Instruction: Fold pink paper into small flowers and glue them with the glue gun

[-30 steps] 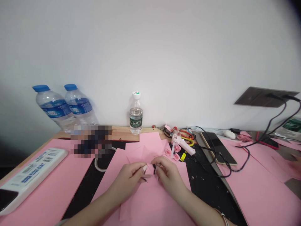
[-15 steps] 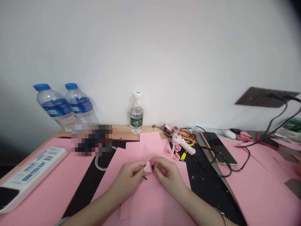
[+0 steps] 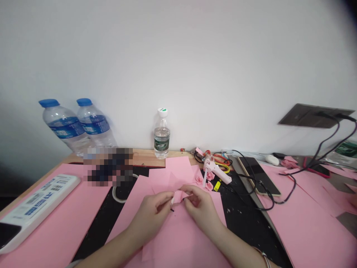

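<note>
Between my two hands is a small folded piece of pink paper point(image 3: 177, 197), held above the pink sheets point(image 3: 184, 238). My left hand point(image 3: 156, 210) pinches its left side with thumb and forefinger. On the other side, my right hand point(image 3: 199, 206) grips the paper's right edge between its fingertips. Just beyond the hands, several pink paper roses point(image 3: 199, 179) lie by a pink glue gun point(image 3: 217, 172) with a white stick showing. A small dark thing by my left fingertips is too small to name.
Two large water bottles point(image 3: 67, 128) lean at the back left, near a white box point(image 3: 41, 208) and a white ring point(image 3: 116, 195). A smaller bottle point(image 3: 162, 136) stands against the wall. Black cables point(image 3: 270, 193) cross a phone point(image 3: 258, 175) on the right.
The pink paper between my fingers has opened out a little wider to the right. My right fingertips have moved slightly away from the left ones. The surroundings stay the same.
</note>
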The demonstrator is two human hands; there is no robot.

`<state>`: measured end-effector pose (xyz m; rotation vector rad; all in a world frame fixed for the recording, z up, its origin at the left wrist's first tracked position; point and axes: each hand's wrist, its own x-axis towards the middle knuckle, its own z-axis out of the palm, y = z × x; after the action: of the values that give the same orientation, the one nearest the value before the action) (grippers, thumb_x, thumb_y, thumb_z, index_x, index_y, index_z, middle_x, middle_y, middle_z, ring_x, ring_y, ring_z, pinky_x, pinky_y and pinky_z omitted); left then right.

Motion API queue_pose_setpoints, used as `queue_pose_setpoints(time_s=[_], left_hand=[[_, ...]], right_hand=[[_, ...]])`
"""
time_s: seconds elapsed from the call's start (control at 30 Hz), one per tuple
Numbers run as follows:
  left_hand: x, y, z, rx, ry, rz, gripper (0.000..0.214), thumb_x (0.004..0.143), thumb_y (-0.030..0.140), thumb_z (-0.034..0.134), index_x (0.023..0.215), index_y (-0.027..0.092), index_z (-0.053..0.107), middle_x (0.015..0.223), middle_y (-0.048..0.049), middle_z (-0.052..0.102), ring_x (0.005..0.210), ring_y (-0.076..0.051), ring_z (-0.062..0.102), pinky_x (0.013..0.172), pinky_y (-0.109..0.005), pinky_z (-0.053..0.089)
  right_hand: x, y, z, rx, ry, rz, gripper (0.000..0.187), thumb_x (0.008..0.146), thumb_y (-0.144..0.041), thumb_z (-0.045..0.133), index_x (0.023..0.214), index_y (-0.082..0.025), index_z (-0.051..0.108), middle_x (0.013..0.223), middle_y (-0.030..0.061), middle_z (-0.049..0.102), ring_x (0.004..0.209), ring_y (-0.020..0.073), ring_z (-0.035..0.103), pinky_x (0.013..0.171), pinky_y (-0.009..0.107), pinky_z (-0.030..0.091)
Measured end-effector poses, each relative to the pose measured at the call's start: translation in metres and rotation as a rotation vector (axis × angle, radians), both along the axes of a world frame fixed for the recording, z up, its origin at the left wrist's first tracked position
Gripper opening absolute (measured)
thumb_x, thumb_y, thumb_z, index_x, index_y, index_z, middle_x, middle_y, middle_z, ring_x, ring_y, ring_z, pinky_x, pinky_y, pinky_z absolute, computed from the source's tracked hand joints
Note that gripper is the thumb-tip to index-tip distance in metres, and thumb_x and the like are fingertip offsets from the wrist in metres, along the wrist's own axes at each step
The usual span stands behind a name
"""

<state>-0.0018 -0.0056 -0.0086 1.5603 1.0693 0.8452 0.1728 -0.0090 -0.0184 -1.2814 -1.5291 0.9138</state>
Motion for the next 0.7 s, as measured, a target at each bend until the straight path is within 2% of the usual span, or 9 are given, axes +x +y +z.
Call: queue_pose_setpoints(time_s=[0.27, 0.5, 0.7], left_hand=[[0.0066, 0.0012, -0.0034, -0.290, -0.263, -0.072, 0.025, 0.081, 0.031, 0.062, 0.100, 0.018, 0.072, 0.087, -0.0046, 0.073, 0.085, -0.021, 0.064, 0.073, -0.029, 0.051], [0.0061, 0.0023, -0.0009, -0.379, -0.269, -0.035, 0.025, 0.078, 0.037, 0.066, 0.090, 0.017, 0.073, 0.075, -0.0016, 0.069, 0.080, -0.020, 0.064, 0.070, -0.028, 0.051], [0.0059, 0.0031, -0.0023, -0.439, -0.334, -0.030, 0.029, 0.073, 0.041, 0.071, 0.087, 0.016, 0.070, 0.078, -0.0024, 0.067, 0.083, -0.021, 0.064, 0.072, -0.031, 0.053]], right_hand=[[0.0002, -0.0032, 0.0024, -0.002, 0.050, 0.019, 0.028, 0.072, -0.010, 0.051, 0.089, -0.019, 0.072, 0.093, 0.0081, 0.074, 0.080, 0.0207, 0.069, 0.066, 0.030, 0.055], [-0.0006, -0.0059, 0.0048, -0.020, 0.033, -0.023, 0.026, 0.073, -0.010, 0.052, 0.089, -0.018, 0.072, 0.094, 0.0096, 0.074, 0.075, 0.0205, 0.069, 0.061, 0.030, 0.055], [-0.0002, -0.0062, 0.0026, 0.025, 0.006, 0.037, 0.021, 0.075, -0.009, 0.052, 0.084, -0.019, 0.068, 0.101, 0.0081, 0.072, 0.072, 0.0173, 0.068, 0.059, 0.026, 0.053]])
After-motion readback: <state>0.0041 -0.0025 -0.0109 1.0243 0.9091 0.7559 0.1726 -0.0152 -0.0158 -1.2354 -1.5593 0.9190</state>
